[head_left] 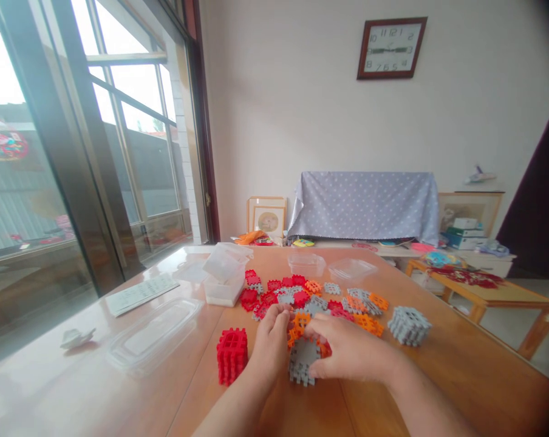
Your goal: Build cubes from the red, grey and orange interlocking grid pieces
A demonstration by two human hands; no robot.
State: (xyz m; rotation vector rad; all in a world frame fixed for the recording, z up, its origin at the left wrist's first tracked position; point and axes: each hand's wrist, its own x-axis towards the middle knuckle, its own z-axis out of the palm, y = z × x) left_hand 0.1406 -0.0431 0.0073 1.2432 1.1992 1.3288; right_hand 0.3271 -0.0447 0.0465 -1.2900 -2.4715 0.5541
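My right hand (342,347) curves around the right side of a low stack of grey notched plastic building tiles (302,359), its thumb on the near edge. My left hand (273,326) is closed at the stack's far left, fingertips beside an orange tile (297,332); whether anything is pinched there is hidden. A taller stack of red tiles (232,357) stands left of my left wrist. Off to the right is another stack of grey tiles (410,326). Beyond my hands lie scattered red, grey and orange tiles, including a loose red tile (249,298).
Clear plastic boxes (224,290) stand on the wooden table (174,397), with a clear lid (156,334) at left. Further left are a printed sheet (142,293) and a crumpled wrapper (77,338). At the back are a small clear tub (306,264) and another lid (353,269).
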